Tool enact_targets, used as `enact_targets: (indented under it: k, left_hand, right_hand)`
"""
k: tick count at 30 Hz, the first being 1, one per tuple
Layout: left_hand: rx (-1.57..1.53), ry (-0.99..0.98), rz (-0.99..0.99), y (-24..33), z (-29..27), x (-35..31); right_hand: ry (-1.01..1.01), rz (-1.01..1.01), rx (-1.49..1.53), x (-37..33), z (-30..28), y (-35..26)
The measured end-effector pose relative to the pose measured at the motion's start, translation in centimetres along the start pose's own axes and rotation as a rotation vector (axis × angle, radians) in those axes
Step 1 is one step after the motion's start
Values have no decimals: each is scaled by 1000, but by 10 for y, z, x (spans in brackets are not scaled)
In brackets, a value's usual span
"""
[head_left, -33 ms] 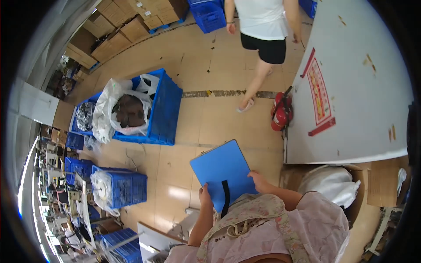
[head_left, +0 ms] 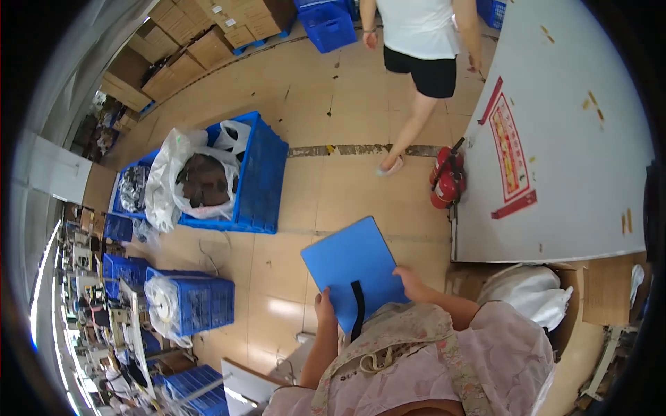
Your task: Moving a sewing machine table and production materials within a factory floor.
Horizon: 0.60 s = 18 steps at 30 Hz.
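The blue board (head_left: 354, 256) is before the person's floral apron (head_left: 409, 329), above the tiled floor (head_left: 354, 191), with a black strap (head_left: 359, 305) on its lower part. The grip of the left hand (head_left: 325, 309) pinches its left edge; the right hand (head_left: 412, 283) pinches the right edge (the fingers beneath are hidden). Farther out, a blue crate (head_left: 265, 180) with plastic bags (head_left: 163, 187) stands at left, and red fire extinguishers (head_left: 445, 197) at right.

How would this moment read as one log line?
Left hand: grips flat blue rectangular board, left edge; right hand: grips its right edge; black strap: on board; ahead: person in white top
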State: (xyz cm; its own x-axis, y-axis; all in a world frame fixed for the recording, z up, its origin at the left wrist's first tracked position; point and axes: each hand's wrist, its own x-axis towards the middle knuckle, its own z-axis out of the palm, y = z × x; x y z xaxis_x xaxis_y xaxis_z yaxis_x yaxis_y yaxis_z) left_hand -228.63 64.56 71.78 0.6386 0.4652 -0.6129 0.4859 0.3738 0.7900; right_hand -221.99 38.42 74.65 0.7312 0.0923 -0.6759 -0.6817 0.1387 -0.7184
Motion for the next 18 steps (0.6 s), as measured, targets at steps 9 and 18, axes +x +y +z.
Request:
enact_targets:
  k: [9,18]
  left_hand:
    - [247,-60,19,167,168,220]
    - [369,-64,284,269,424,393]
  right_hand:
    - [-38,107,526,194,27,-159]
    - [288,-265,249,453,-41,-274]
